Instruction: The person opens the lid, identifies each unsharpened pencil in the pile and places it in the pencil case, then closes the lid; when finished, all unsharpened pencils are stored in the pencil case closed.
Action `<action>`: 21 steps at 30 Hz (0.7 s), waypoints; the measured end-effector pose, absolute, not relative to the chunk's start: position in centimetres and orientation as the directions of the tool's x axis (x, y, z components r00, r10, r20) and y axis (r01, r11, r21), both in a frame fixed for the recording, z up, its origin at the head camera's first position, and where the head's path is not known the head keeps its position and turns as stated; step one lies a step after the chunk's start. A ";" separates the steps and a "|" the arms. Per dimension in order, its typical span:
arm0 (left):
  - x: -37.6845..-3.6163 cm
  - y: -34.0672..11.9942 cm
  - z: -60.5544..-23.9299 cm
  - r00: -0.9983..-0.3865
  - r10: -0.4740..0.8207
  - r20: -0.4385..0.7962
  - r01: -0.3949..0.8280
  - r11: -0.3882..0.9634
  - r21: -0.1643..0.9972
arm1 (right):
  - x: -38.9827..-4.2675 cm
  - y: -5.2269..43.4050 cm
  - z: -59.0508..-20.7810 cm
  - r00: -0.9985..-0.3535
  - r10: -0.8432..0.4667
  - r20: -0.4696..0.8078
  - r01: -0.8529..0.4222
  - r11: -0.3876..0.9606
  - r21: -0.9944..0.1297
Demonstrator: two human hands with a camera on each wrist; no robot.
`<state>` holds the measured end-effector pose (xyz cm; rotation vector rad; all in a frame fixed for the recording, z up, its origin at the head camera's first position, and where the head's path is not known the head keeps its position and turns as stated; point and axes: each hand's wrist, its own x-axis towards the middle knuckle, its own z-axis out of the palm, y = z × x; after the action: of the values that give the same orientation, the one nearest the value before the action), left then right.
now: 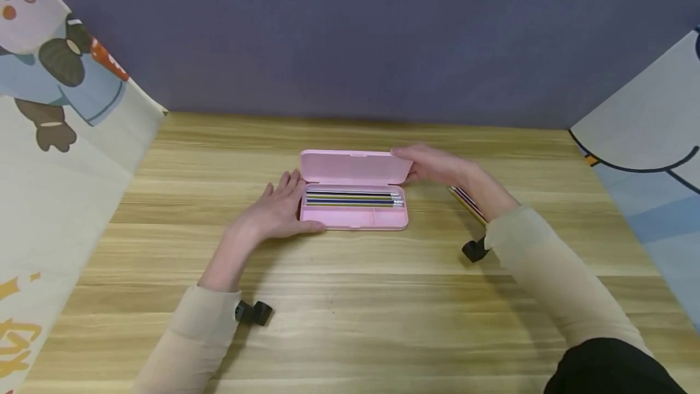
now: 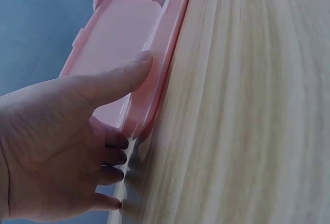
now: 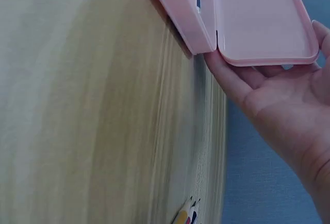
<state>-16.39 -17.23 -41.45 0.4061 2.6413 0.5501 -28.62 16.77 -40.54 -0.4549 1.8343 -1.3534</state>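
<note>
A pink pencil case (image 1: 339, 218) lies on the table with its lid (image 1: 355, 168) raised at the back. Several striped pencils (image 1: 350, 199) lie side by side in its rear compartment. My left hand (image 1: 276, 208) rests against the case's left end, fingers straight and spread, the thumb along the front edge. With my right hand (image 1: 437, 164) I hold the lid by its right end. In the right wrist view, the thumb is at the lid's (image 3: 265, 18) edge and the fingers lie behind it.
More pencils (image 1: 466, 202) lie on the wooden table (image 1: 350, 297) to the right, partly under my right forearm. A dark blue panel (image 1: 361, 35) stands along the table's back edge. Printed cartoon panels (image 1: 82, 157) flank both sides.
</note>
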 end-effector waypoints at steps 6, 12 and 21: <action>-16.2 -17.3 -41.3 -0.870 0.334 -0.362 0.194 0.908 0.372 | -27.4 17.6 -40.7 -0.613 -0.718 -0.331 -0.024 0.436 -0.900; -16.1 -16.9 -41.5 -0.866 0.334 -0.372 0.198 0.912 0.358 | -25.9 18.0 -41.0 -0.578 -0.774 -0.259 -0.206 0.445 -0.872; -16.3 -18.0 -40.5 -0.861 0.361 -0.359 0.215 0.897 0.386 | -24.1 17.6 -41.3 -0.570 -0.800 -0.189 -0.374 0.458 -0.806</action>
<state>-16.32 -18.03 -40.55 0.4205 2.6321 0.4673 -24.13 17.57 -41.32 -0.9752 2.1499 -0.9928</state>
